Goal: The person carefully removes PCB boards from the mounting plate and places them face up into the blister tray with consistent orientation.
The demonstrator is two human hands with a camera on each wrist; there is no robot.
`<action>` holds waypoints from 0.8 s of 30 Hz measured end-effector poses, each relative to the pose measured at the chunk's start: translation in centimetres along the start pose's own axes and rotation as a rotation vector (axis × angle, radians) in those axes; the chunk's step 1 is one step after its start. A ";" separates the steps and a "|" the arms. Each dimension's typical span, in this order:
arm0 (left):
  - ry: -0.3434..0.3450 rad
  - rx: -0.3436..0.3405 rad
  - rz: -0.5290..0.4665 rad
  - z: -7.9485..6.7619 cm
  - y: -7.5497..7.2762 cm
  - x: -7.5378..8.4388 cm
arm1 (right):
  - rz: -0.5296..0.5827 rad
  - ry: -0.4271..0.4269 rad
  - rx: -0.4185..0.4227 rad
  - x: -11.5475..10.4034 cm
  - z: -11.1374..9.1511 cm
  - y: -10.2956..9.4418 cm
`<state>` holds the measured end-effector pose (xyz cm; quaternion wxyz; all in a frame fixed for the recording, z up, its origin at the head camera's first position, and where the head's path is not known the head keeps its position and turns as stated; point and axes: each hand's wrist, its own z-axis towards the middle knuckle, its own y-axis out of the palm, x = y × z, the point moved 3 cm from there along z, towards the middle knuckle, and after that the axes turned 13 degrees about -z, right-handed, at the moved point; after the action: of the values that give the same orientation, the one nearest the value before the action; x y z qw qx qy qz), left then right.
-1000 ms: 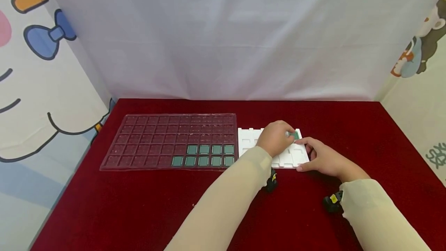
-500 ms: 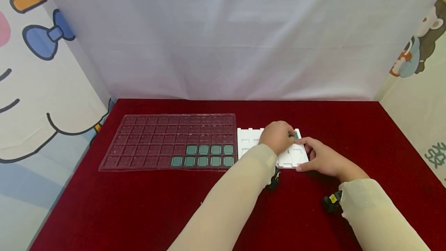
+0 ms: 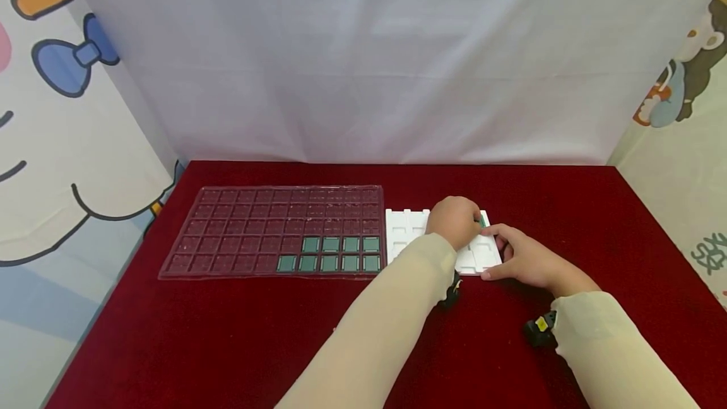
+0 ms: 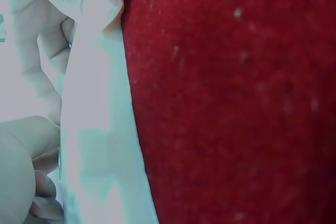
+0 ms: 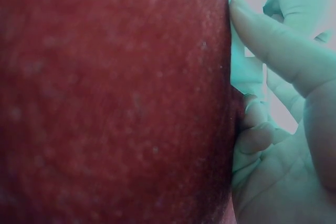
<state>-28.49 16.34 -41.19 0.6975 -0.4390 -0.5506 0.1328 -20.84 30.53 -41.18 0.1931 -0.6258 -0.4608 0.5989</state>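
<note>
A white tray (image 3: 483,257) with moulded compartments lies on the table, right of centre. My left hand (image 3: 454,223) reaches over its far right part, fingers bent down at a small green square chip (image 3: 483,221). Only a sliver of that chip shows beside the fingers. My right hand (image 3: 528,260) grips the tray's right edge, thumb at the near corner and index finger farther up. In the left wrist view the right thumb (image 4: 102,6) presses on the tray's side wall. The right wrist view has the left fingers (image 5: 304,3) close by the right hand.
Left of the white tray lies a clear plastic tray (image 3: 221,226) with a grid of compartments. Several green chips (image 3: 329,263) sit in its two near rows, toward the right. Red cloth (image 3: 227,333) covers the table, and a white curtain (image 3: 363,81) hangs behind.
My left hand has shifted slightly right over the white tray, so less of the green chip shows. The right hand keeps its grip on the tray's edge.
</note>
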 end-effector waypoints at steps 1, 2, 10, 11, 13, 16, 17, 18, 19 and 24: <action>0.007 -0.001 0.007 0.0 0.0 0.0 | 0.000 -0.001 0.000 0.0 0.0 0.0; 0.011 -0.002 0.009 0.0 0.0 0.1 | 0.000 -0.002 -0.001 -0.1 0.0 0.0; 0.037 -0.003 0.020 0.1 0.3 0.2 | 0.007 -0.001 -0.004 -0.1 0.0 -0.1; 0.040 -0.002 0.020 0.1 0.4 0.2 | 0.008 -0.001 -0.003 -0.1 0.0 -0.1; 0.046 0.000 0.022 0.1 0.4 0.2 | 0.011 -0.001 -0.003 0.0 0.0 0.0; 0.063 0.009 0.029 0.0 0.4 0.1 | 0.013 0.000 -0.004 0.0 0.0 0.0; 0.069 0.011 0.030 0.0 0.4 0.1 | 0.013 0.001 -0.004 0.0 0.0 0.0; 0.075 0.014 0.033 0.0 0.4 0.1 | 0.012 0.002 -0.004 0.0 0.0 0.0; 0.081 0.016 0.037 0.0 0.4 0.1 | 0.011 0.003 -0.004 0.0 0.0 0.0; 0.086 0.008 0.046 -0.2 0.3 0.2 | 0.004 0.006 -0.004 0.0 0.0 0.1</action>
<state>-28.17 16.53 -41.30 0.7190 -0.4540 -0.5093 0.1323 -20.87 30.50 -41.27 0.1921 -0.6291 -0.4601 0.5964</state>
